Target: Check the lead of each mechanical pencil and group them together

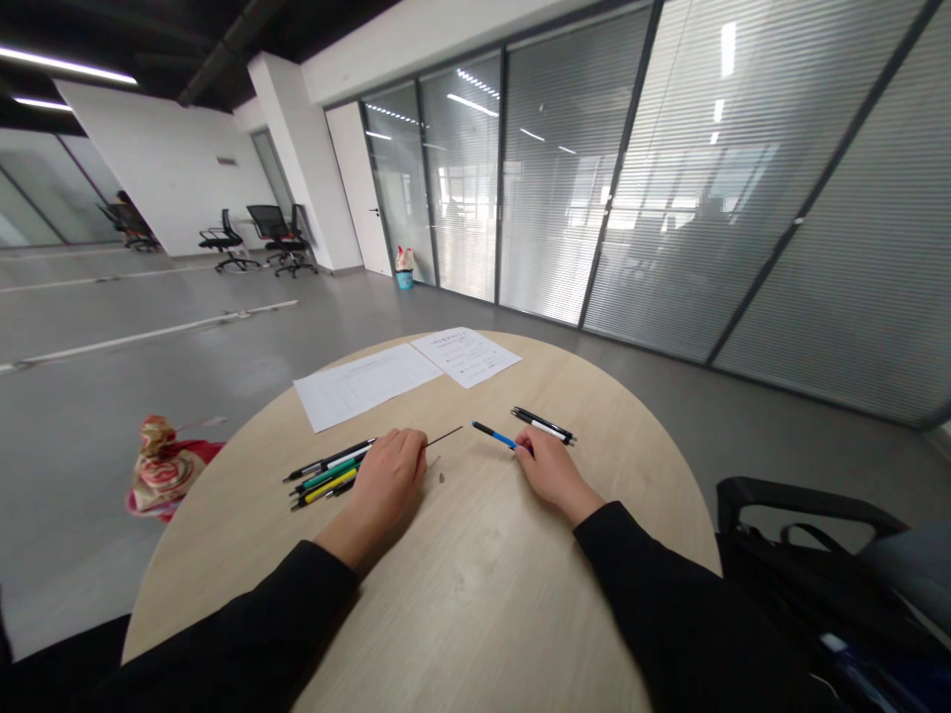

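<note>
A thin dark pen (443, 438) is gripped in the left hand (390, 482), whose fingers are curled closed over it, with only the slim end left showing beyond the knuckles; how the rest of the pen lies inside the fist cannot be told. A blue pen (494, 434) is pinched by the right hand (554, 471), its fingers drawn together near one end and its other end pointing across the gap between the hands. Both hands are kept low over a round wooden table (482, 614), a little apart. A bunch of pens (327, 471) in black, green, yellow and white lies just beside the left hand, and a pair of pens (543, 426) lies just beyond the right hand. Two sheets of paper (401, 378) lie further along the table, untouched by either hand, while one pen is held in each hand over bare wood
</note>
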Demonstrator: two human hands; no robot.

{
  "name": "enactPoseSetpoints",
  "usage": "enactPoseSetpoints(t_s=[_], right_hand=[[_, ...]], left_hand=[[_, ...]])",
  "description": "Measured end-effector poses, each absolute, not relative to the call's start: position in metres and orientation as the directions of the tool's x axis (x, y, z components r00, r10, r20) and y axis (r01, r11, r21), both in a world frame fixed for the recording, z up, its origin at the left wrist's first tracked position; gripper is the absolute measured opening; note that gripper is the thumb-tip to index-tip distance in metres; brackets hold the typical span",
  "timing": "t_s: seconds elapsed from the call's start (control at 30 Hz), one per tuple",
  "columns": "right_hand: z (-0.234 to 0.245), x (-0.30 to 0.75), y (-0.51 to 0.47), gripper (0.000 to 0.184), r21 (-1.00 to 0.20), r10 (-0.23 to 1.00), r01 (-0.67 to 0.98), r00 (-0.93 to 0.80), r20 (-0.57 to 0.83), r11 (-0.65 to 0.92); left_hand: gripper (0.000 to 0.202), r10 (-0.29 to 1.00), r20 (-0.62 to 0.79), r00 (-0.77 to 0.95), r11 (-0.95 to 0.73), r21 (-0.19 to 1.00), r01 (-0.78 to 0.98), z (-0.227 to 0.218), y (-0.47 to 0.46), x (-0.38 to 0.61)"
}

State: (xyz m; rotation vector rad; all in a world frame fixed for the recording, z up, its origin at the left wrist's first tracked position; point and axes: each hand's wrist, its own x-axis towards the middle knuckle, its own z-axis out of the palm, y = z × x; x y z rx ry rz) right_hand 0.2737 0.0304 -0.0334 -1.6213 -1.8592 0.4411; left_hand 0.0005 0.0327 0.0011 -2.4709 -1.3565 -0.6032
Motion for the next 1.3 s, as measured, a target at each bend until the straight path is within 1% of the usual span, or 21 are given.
enactPoseSetpoints(t_s=[0.13, 0.3, 0.67, 0.83, 1.0, 1.3], right_hand=[[-0.0373, 0.2749, 0.0333, 0.009, -0.661, 0.959, 0.714, -0.057, 0.277, 0.233], [-0.0390, 0.2759, 0.0339, 0.009, -0.676, 0.949, 0.682, -0.086, 0.304, 0.279], [-0.0330, 0.2747, 0.0317, 0.009, -0.678, 0.943, 0.675, -0.081, 0.323, 0.291], [-0.0321, 0.2750, 0.0312, 0.009, -0.685, 0.944, 0.668, -0.081, 0.320, 0.290], [-0.0339, 0.2750, 0.0322, 0.009, -0.680, 0.942, 0.672, -0.084, 0.326, 0.295], [-0.0363, 0.2761, 0.0327, 0.011, -0.644, 0.931, 0.692, -0.120, 0.343, 0.327]], left_hand=[[0.017, 0.774, 0.451, 0.445, -0.487, -0.026, 0.873, 0.0003, 0.0347, -0.0009], [0.017, 0.785, 0.447, 0.430, -0.473, -0.018, 0.881, -0.0029, 0.0361, -0.0013], [0.019, 0.771, 0.438, 0.462, -0.489, -0.058, 0.871, -0.0039, 0.0370, -0.0029], [0.020, 0.786, 0.440, 0.433, -0.463, -0.046, 0.885, -0.0044, 0.0379, -0.0046], [0.022, 0.802, 0.415, 0.430, -0.454, -0.045, 0.890, -0.0021, 0.0369, -0.0030], [0.021, 0.806, 0.368, 0.464, -0.448, -0.135, 0.884, 0.0001, 0.0371, -0.0056]])
